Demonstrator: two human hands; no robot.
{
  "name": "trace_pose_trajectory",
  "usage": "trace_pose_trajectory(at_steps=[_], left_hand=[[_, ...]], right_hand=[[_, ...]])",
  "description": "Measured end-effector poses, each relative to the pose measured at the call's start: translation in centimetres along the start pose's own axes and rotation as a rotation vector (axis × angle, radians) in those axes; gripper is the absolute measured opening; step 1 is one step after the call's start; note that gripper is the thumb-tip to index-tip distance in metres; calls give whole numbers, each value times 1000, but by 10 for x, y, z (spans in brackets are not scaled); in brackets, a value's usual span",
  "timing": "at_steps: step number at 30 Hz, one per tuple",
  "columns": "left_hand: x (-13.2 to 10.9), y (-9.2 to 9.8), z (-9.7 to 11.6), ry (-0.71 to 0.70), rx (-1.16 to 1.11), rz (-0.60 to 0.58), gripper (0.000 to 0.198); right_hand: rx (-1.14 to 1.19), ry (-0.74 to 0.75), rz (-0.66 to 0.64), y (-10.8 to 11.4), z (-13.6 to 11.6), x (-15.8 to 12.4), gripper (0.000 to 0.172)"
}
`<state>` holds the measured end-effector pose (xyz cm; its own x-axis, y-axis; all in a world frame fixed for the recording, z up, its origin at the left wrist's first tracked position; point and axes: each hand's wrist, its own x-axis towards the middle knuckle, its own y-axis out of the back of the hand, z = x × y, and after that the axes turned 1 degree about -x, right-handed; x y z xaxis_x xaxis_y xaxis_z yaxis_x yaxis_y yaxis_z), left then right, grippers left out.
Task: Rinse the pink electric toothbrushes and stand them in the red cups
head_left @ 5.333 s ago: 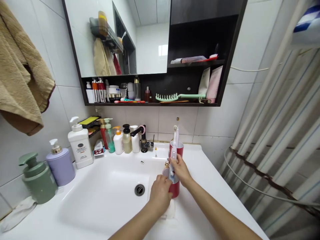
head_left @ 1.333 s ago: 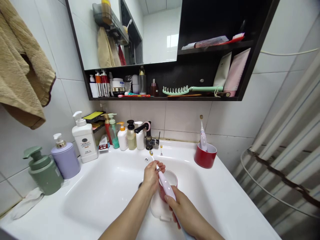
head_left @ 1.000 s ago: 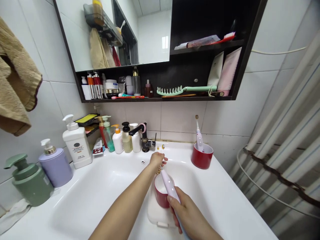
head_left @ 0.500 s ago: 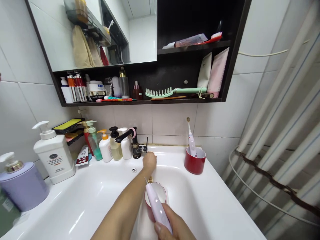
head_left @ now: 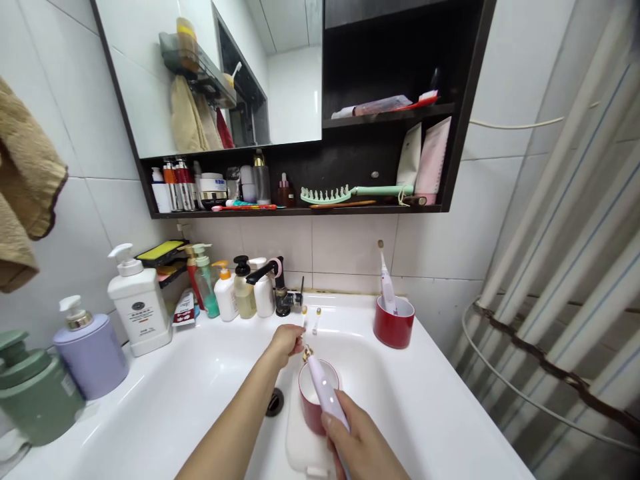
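**Both hands on toothbrush over red cup at sink**

Right hand [head_left: 361,441], low centre, is wrapped around the lower body of a pale toothbrush [head_left: 324,390]. The toothbrush tilts up and left across the mouth of a red cup [head_left: 313,407], which stands on a white tray [head_left: 297,448] at the right side of the sink [head_left: 200,380].

Left hand [head_left: 287,339] reaches in from lower left. Its fingers are bunched together at the toothbrush's gold tip [head_left: 306,351] and touch it. Can't tell whether they pinch the tip itself or something small on it.

Two brush heads [head_left: 317,320] stand upright on the rim just behind the left hand, near the black faucet [head_left: 275,283]. Drain [head_left: 274,402] is just left of the cup.

A second cup [head_left: 394,325], also red, sits on the rim to the right and holds a second toothbrush [head_left: 385,283] leaning left.

Small bottles [head_left: 230,297] line up left of the faucet. White pump bottle [head_left: 139,308], purple one [head_left: 90,347] and green one [head_left: 30,393] are further left. Dark shelf [head_left: 300,211] above holds a green comb [head_left: 350,193]. Tan towel [head_left: 25,193] hangs far left, striped curtain [head_left: 575,267] on the right.
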<state>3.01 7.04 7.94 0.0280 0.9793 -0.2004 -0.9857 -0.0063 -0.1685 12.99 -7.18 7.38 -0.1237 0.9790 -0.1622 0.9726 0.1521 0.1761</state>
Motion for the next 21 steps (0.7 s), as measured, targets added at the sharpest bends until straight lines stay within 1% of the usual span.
trace_pose_trajectory(at_steps=[2, 4, 6, 8, 11, 14, 17, 21], left_hand=[[-25, 5, 1, 48, -104, -39, 8], [-46, 6, 2, 116, -276, -87, 7], [-62, 4, 4, 184, -431, -130, 6], [-70, 2, 5, 208, -501, -139, 6], [-73, 2, 6, 184, -522, -111, 6], [-71, 4, 6, 138, -497, -111, 8], [-70, 5, 6, 102, -469, -121, 9], [-69, 5, 4, 95, -456, -132, 8]], right_hand=[[-8, -26, -3, -2, -4, -4, 27], [-8, -12, -20, -5, -7, -8, 24], [-13, -3, -33, -9, -8, -11, 25], [-23, -2, -34, -12, -7, -12, 26], [-38, 2, -34, -14, -4, -11, 27], [-28, 1, -26, -15, -3, -10, 27], [13, -15, -11, -15, -3, -8, 29], [92, -25, -38, -14, -3, -7, 31]])
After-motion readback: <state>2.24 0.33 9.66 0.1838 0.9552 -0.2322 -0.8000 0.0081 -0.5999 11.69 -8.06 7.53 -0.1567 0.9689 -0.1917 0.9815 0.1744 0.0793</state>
